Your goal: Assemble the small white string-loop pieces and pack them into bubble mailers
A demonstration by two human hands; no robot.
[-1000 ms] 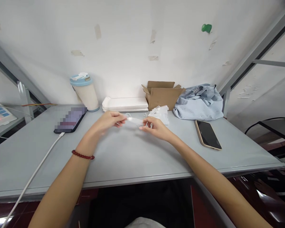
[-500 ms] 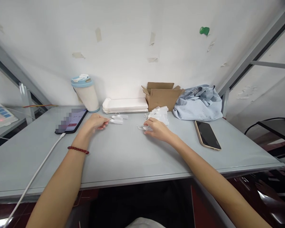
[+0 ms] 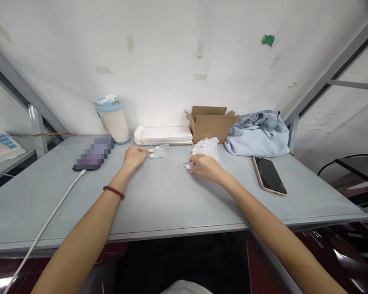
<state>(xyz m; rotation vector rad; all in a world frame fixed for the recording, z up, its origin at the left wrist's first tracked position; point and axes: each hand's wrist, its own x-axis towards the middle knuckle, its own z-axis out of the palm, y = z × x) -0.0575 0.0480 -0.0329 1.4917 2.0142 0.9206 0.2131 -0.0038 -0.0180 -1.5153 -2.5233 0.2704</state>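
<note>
White tags (image 3: 211, 148) lie on the grey table (image 3: 171, 200), heaped before an open cardboard box (image 3: 211, 126), its inside hidden. Leftward stand a lidded cup (image 3: 118, 122) and a phone (image 3: 95, 154), screen pixelated. The left hand (image 3: 135, 156) meets a smaller group (image 3: 157, 153), grip unclear; the right hand (image 3: 204, 165) pinches one tag (image 3: 187, 166).

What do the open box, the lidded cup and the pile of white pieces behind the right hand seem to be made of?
Open box: matt brown cardboard, judging by its folded flaps. Lidded cup: probably plastic; the cream body and blue lid look smooth and moulded. Pile of white pieces: perhaps thin, smooth plastic, as they look translucent.
</note>
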